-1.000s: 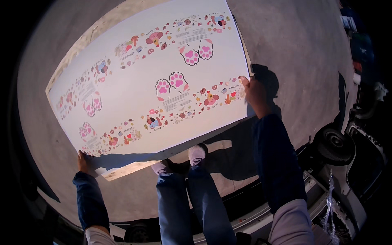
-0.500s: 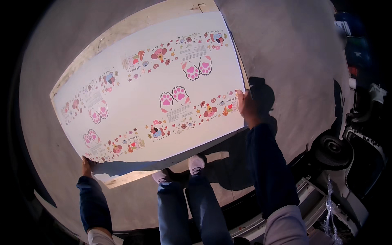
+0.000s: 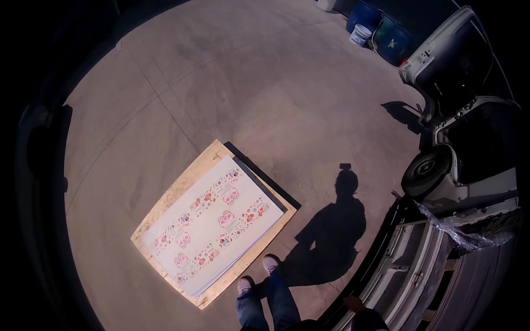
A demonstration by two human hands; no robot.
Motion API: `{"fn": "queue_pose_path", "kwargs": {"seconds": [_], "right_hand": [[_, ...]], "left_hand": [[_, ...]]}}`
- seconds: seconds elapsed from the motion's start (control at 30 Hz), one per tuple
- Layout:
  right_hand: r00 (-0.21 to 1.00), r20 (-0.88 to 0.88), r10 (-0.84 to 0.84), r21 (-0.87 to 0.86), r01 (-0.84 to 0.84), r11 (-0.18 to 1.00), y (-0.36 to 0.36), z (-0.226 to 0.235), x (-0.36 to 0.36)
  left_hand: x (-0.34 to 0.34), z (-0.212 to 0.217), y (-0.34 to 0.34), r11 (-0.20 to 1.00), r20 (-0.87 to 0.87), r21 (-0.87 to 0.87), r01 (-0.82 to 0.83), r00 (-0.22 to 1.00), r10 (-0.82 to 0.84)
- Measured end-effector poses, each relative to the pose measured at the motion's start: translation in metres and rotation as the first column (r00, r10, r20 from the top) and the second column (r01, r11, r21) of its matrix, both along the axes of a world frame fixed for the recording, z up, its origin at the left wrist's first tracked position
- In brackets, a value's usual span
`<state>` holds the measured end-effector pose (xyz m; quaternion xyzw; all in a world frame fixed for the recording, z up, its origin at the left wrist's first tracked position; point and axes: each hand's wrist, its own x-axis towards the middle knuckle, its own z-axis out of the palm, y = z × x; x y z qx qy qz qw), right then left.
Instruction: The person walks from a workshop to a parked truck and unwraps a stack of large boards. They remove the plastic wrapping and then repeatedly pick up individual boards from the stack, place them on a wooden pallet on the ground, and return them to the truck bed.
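Large white printed sheets [image 3: 212,220] with pink paw prints and small colourful figures lie stacked on a wooden board or pallet [image 3: 152,218] on the ground, just ahead and left of my shoes. Neither of my hands touches them. Low on the right, my right hand [image 3: 354,304] hangs beside the side of a truck bed [image 3: 381,295]. It is dark and small here, so its fingers cannot be made out. My left hand is out of view.
On the right stands a white truck with an open door [image 3: 441,44], a wheel [image 3: 424,170] and crumpled clear plastic wrap [image 3: 461,234]. Blue barrels [image 3: 393,47] and a white bucket [image 3: 360,35] stand at the far right. My shadow [image 3: 337,231] falls on the concrete.
Both hands have let go of the printed sheet, which now lies on the stack. My left hand has left the view, my right hand has dropped low, and the view has widened.
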<state>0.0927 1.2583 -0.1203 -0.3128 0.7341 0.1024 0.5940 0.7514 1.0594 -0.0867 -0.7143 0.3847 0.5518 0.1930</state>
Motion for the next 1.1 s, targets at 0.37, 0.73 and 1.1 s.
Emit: {"fn": "queue_pose_path", "kwargs": {"seconds": [0.37, 0.73, 1.1], "right_hand": [[0.595, -0.183, -0.782, -0.632, 0.538, 0.557, 0.140, 0.405, -0.054], [-0.327, -0.758, -0.565, -0.542, -0.165, 0.824, 0.395, 0.702, -0.105], [-0.427, -0.890, -0.160, -0.334, 0.370, 0.867, 0.543, 0.826, -0.170]], "left_hand": [[-0.319, 0.120, -0.306, 0.728, -0.303, -0.609, 0.314, 0.756, -0.580], [-0.833, 0.277, -0.046, 0.226, -0.333, -0.888, 0.400, -0.222, -0.916], [-1.074, 0.657, 0.376, 0.282, 0.398, -0.787, -0.549, -0.801, -0.448]]}}
